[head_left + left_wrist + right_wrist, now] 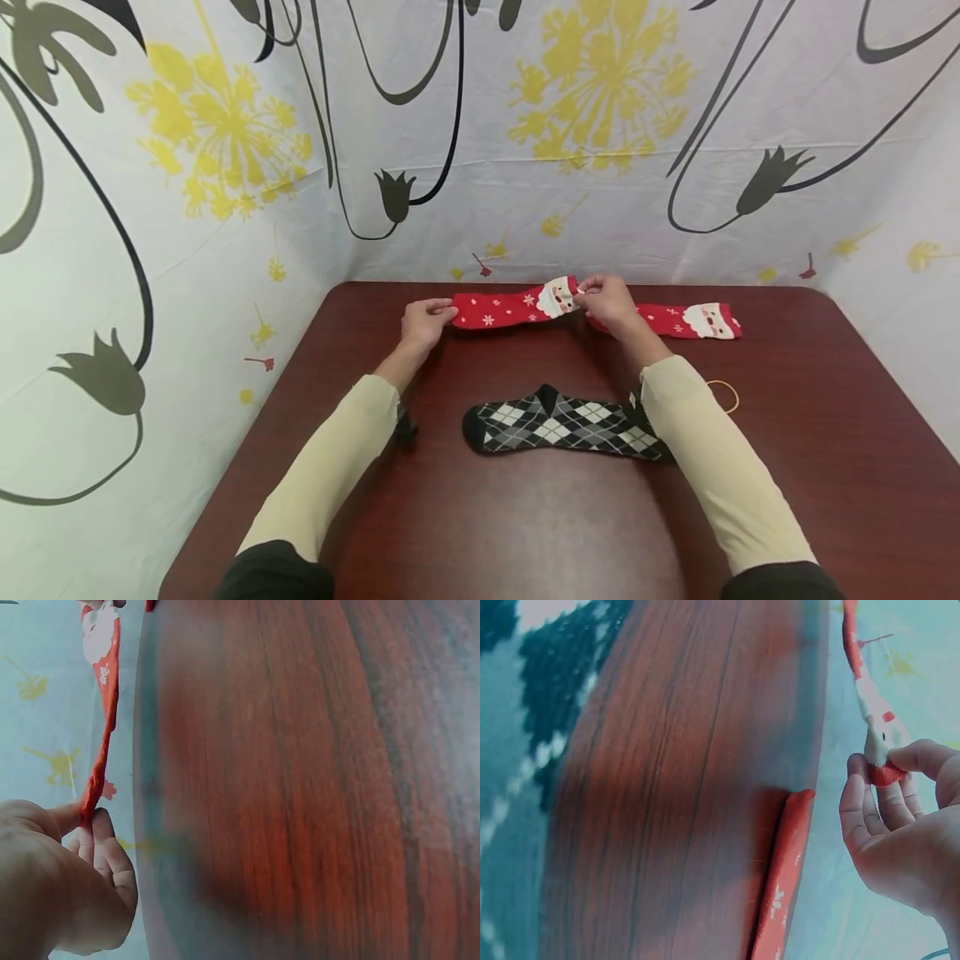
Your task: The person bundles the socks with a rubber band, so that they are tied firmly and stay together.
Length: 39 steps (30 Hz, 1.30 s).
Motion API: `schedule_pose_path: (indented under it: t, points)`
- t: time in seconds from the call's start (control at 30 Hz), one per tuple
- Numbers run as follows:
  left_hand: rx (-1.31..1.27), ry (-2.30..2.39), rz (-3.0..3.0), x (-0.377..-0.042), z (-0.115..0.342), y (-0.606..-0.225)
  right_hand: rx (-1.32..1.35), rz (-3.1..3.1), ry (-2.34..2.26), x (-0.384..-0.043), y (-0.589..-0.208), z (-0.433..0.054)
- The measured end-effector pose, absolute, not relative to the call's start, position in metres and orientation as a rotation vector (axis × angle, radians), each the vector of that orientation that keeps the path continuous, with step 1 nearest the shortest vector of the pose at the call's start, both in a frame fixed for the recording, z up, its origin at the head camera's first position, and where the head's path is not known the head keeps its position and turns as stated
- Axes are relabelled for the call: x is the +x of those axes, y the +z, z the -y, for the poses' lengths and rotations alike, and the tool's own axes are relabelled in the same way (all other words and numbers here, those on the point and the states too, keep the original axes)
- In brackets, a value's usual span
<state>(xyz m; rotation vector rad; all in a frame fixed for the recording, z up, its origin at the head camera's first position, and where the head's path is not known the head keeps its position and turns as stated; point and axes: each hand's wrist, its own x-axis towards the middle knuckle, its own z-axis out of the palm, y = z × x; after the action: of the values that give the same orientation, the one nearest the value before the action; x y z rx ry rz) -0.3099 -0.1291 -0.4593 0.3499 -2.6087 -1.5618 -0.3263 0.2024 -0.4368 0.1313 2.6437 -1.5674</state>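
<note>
Beyond the argyle sock (555, 423), the left hand (425, 322) and right hand (609, 302) pinch opposite ends of a Santa-print sock (502, 309).

A person wears plain, pale cream fabric on both forearms, the left sleeve (330, 467) and right sleeve (727, 467) lightly creased and ending short of the hands. Black outer sleeves (273, 575) with curved edges meet the cream farther up. The left hand (422, 323) and right hand (606, 302) are bare.

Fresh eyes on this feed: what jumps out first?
The red Santa sock first, held at both ends by the left hand and right hand at the far side of the table. Another red sock lies to its right, an argyle sock mid-table.
</note>
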Motion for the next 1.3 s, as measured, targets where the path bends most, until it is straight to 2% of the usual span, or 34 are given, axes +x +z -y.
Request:
schedule_pose_path:
  t: [0.3, 0.73, 1.3]
  points:
    - [0.097, -1.769, 2.501, -0.296, 0.135, -0.451, 0.114, -2.516, -1.689, -0.302, -0.425, -0.217]
    - [-0.238, -1.873, 2.467, -0.267, 0.130, -0.443, -0.134, -2.602, -1.703, -0.260, -0.416, -0.246]
    - [-0.363, -1.880, 2.556, -0.217, 0.114, -0.439, -0.059, -2.700, -1.512, -0.199, -0.401, -0.284]
